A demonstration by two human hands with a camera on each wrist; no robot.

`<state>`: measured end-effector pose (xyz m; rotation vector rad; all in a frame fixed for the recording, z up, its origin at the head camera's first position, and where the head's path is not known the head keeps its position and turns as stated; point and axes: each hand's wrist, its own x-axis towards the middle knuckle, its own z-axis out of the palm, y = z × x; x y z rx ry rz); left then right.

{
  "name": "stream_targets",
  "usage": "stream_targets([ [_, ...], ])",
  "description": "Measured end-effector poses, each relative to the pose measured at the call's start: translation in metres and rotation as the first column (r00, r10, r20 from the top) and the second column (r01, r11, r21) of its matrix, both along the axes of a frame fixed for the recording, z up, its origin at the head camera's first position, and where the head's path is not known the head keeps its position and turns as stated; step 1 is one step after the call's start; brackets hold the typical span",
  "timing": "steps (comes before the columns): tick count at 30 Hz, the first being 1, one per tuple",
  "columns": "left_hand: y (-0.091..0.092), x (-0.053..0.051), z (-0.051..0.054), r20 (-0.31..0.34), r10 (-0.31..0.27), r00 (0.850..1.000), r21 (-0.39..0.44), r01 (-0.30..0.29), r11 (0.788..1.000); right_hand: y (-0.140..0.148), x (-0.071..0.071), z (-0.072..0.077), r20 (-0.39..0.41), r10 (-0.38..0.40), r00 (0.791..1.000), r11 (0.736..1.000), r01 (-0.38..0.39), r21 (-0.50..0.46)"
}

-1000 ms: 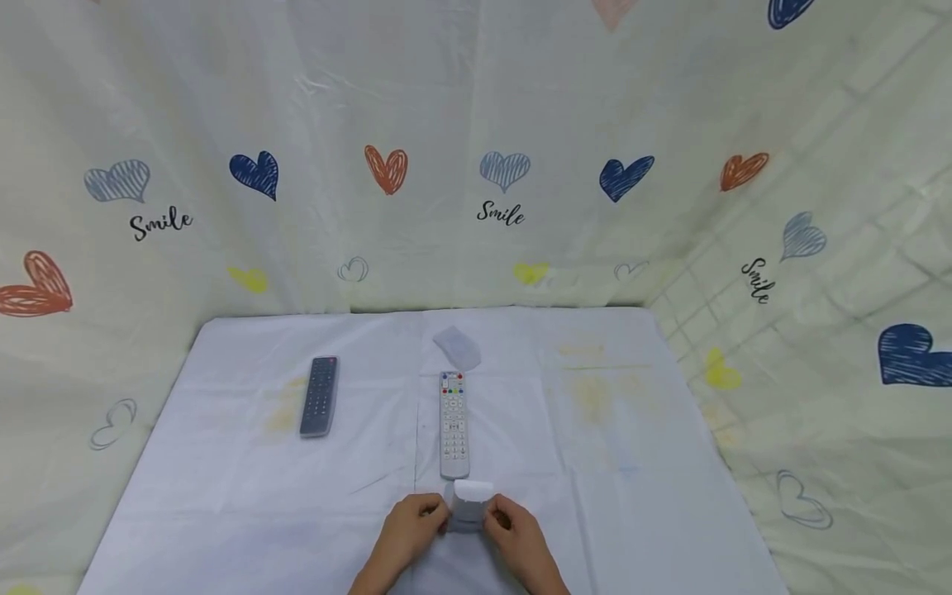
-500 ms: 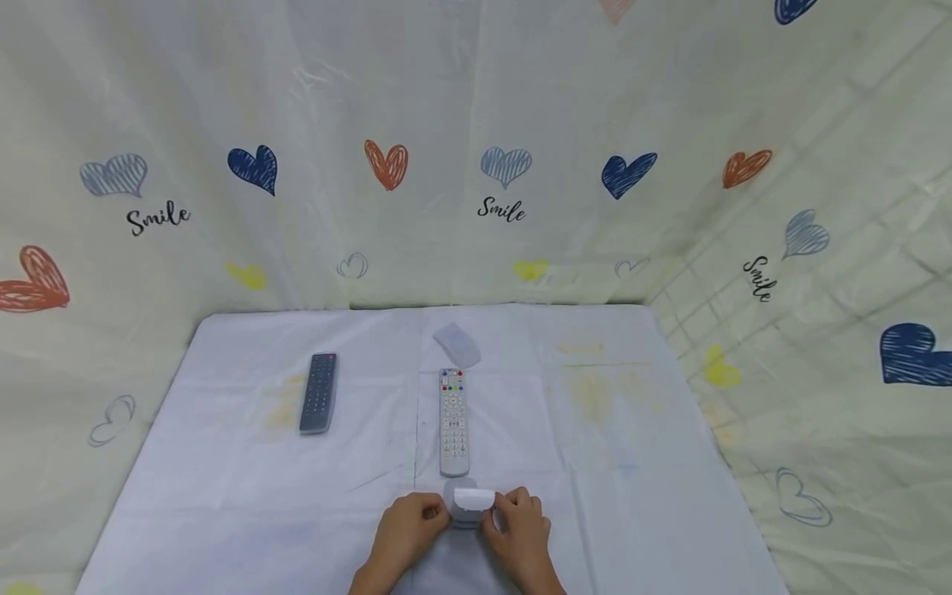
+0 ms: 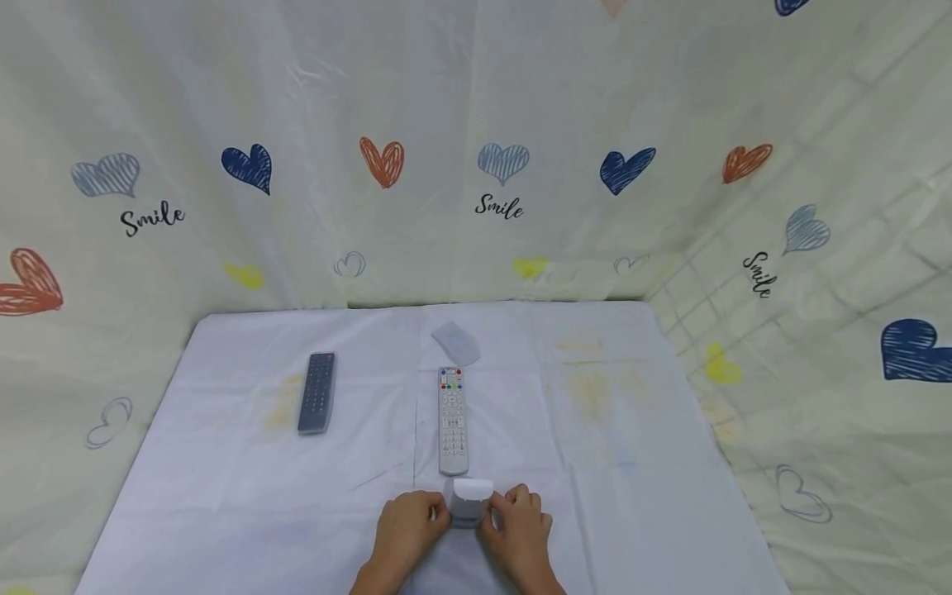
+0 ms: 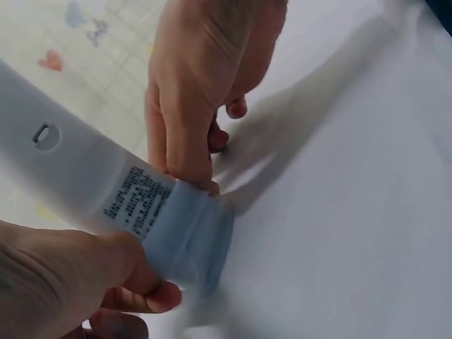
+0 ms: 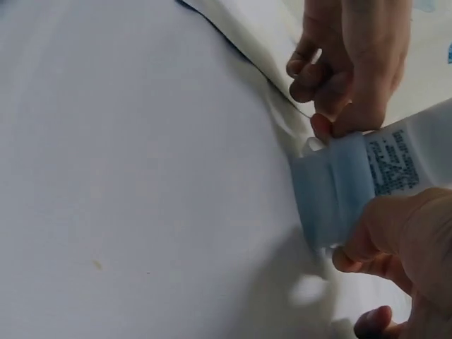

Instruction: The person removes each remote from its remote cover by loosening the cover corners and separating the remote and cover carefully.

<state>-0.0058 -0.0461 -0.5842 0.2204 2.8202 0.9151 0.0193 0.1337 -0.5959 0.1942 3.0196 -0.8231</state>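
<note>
Between my hands a white remote control (image 4: pixel 78 148) stands raised. Its back, with a printed label and a small latch, shows in the left wrist view. A bluish translucent sleeve (image 4: pixel 189 236) wraps its lower end. My left hand (image 3: pixel 407 529) pinches one side of the sleeve between thumb and finger. Opposite it, my right hand (image 3: pixel 516 529) pinches the other side, the remaining fingers bent loosely. From the head, the remote shows foreshortened, with its white top end towards the camera. Its button side is hidden.
Just beyond my hands lies a pale remote (image 3: pixel 453 421) with coloured buttons. Further left is a dark grey remote (image 3: pixel 316 392). A folded translucent sleeve (image 3: pixel 456 343) lies near the back of the white-covered table (image 3: pixel 632 512). A curtain (image 3: pixel 439 83) with printed hearts hangs behind.
The remote's white top end dips towards me, then comes back up. My right hand's outer fingers have lifted and spread apart. My left hand stays almost still.
</note>
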Motion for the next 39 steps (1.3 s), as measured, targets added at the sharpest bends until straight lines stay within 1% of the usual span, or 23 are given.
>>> stream_targets([
  [5, 0.005, 0.001, 0.002, -0.06, -0.025, 0.998, -0.109, 0.018, 0.994, 0.006, 0.0, -0.001, 0.011, 0.032, 0.999, 0.999, -0.032, -0.012],
  [7, 0.008, 0.003, 0.003, -0.073, -0.035, 0.997, -0.167, 0.023, 0.986, 0.008, -0.001, -0.003, 0.02, 0.042, 0.999, 0.999, -0.042, -0.029],
  [11, 0.012, 0.011, 0.006, -0.104, -0.08, 0.991, -0.255, 0.051, 0.965, 0.01, -0.003, -0.003, 0.069, 0.059, 0.996, 0.992, -0.05, -0.116],
  [12, 0.013, 0.013, 0.008, -0.102, -0.091, 0.991, -0.268, 0.061, 0.962, 0.01, -0.004, -0.003, 0.08, 0.066, 0.995, 0.99, -0.056, -0.127],
  [14, 0.012, 0.015, 0.012, -0.097, -0.108, 0.989, -0.236, 0.082, 0.968, 0.012, -0.005, -0.001, 0.094, 0.085, 0.992, 0.986, -0.069, -0.153],
  [16, 0.009, 0.014, 0.018, -0.072, -0.13, 0.989, -0.154, 0.117, 0.981, 0.014, -0.006, 0.001, 0.104, 0.104, 0.989, 0.984, -0.087, -0.157],
  [18, 0.005, 0.009, 0.024, -0.03, -0.151, 0.988, -0.022, 0.151, 0.988, 0.017, -0.007, 0.002, 0.119, 0.11, 0.987, 0.981, -0.089, -0.171],
  [19, 0.004, 0.005, 0.026, -0.012, -0.164, 0.986, 0.057, 0.164, 0.985, 0.017, -0.007, 0.004, 0.129, 0.107, 0.986, 0.98, -0.083, -0.182],
  [20, 0.002, 0.001, 0.027, 0.001, -0.177, 0.984, 0.131, 0.175, 0.976, 0.018, -0.008, 0.005, 0.133, 0.107, 0.985, 0.978, -0.08, -0.191],
  [21, 0.001, -0.003, 0.027, 0.015, -0.189, 0.982, 0.21, 0.182, 0.961, 0.018, -0.009, 0.005, 0.137, 0.108, 0.985, 0.977, -0.079, -0.198],
  [22, 0.0, -0.006, 0.026, 0.035, -0.199, 0.979, 0.283, 0.181, 0.942, 0.017, -0.009, 0.006, 0.138, 0.107, 0.985, 0.975, -0.077, -0.206],
  [24, -0.002, -0.012, 0.023, 0.068, -0.213, 0.975, 0.408, 0.167, 0.897, 0.017, -0.01, 0.008, 0.133, 0.113, 0.985, 0.973, -0.082, -0.218],
  [26, -0.004, -0.015, 0.019, 0.106, -0.225, 0.969, 0.498, 0.144, 0.855, 0.017, -0.012, 0.01, 0.123, 0.13, 0.984, 0.968, -0.099, -0.231],
  [28, -0.005, -0.017, 0.017, 0.15, -0.224, 0.963, 0.56, 0.104, 0.822, 0.019, -0.013, 0.013, 0.13, 0.151, 0.98, 0.957, -0.112, -0.269],
  [29, -0.005, -0.019, 0.017, 0.164, -0.22, 0.962, 0.584, 0.085, 0.807, 0.02, -0.014, 0.016, 0.139, 0.163, 0.977, 0.945, -0.114, -0.307],
  [31, -0.005, -0.022, 0.017, 0.187, -0.204, 0.961, 0.627, 0.043, 0.778, 0.022, -0.016, 0.021, 0.169, 0.189, 0.967, 0.909, -0.107, -0.402],
  [33, -0.007, -0.027, 0.02, 0.203, -0.177, 0.963, 0.657, 0.0, 0.754, 0.024, -0.018, 0.026, 0.204, 0.21, 0.956, 0.864, -0.084, -0.497],
  [34, -0.008, -0.029, 0.022, 0.213, -0.164, 0.963, 0.674, -0.023, 0.739, 0.024, -0.019, 0.028, 0.216, 0.216, 0.952, 0.839, -0.068, -0.54],
  [35, -0.009, -0.031, 0.024, 0.216, -0.148, 0.965, 0.686, -0.042, 0.727, 0.025, -0.02, 0.029, 0.222, 0.221, 0.95, 0.813, -0.054, -0.579],
  [36, -0.01, -0.033, 0.026, 0.223, -0.131, 0.966, 0.692, -0.062, 0.719, 0.025, -0.021, 0.031, 0.225, 0.223, 0.948, 0.792, -0.042, -0.609],
  [38, -0.012, -0.037, 0.031, 0.24, -0.093, 0.966, 0.707, -0.108, 0.699, 0.026, -0.023, 0.033, 0.216, 0.222, 0.951, 0.742, -0.021, -0.67],
  [39, -0.013, -0.039, 0.033, 0.253, -0.074, 0.965, 0.715, -0.135, 0.685, 0.026, -0.024, 0.034, 0.212, 0.217, 0.953, 0.712, -0.006, -0.702],
])
